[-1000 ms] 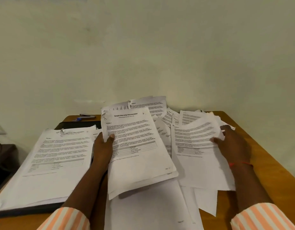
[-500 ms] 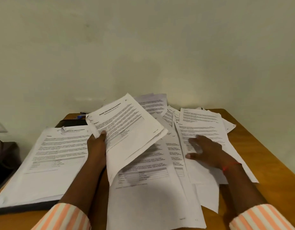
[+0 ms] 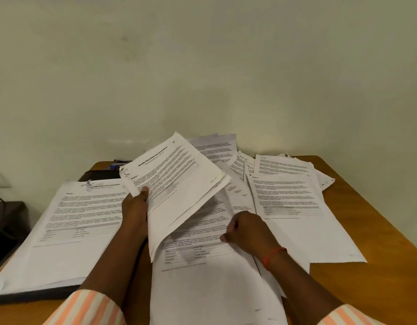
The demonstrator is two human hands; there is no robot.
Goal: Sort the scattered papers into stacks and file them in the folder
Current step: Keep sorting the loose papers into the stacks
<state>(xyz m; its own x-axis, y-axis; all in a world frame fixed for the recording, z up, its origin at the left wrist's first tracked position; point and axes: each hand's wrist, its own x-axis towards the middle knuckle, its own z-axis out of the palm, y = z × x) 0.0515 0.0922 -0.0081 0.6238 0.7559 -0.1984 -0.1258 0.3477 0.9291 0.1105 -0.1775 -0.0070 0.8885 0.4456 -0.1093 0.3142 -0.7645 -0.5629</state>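
Wood, orange-brown: the worktop [image 3: 378,231] shows bare only along its right side and near corners; the rest lies under paper. Left hand [image 3: 135,209] grips a lifted sheaf [image 3: 177,191] of printed pages by its near left corner, thumb on top, fingers hidden beneath. The sheaf tilts up and to the right above the heap, and how many sheets it holds cannot be counted. Its heading is partly legible, the body text too small to read. Right hand [image 3: 247,231] is on the central sheet [image 3: 202,285], fingers curled toward the palm. I cannot tell whether they pinch a page edge or only press on it, as the fingertips are turned away. The two hands are apart, the sheaf's lower edge between them. A red thread [image 3: 273,254] circles the right wrist. The scattered papers [image 3: 292,202] overlap across the right and far side, most of each covered by its neighbours. To the left a squared stack [image 3: 74,231] rests on the folder [image 3: 38,295]; only the folder's dark near edge and far corner show. A small blue object [image 3: 116,165] behind the sheaf is mostly hidden and unidentifiable. Striped sleeves [image 3: 90,308] are cut off by the bottom edge. Dark furniture [image 3: 6,216] at far left runs out of view.
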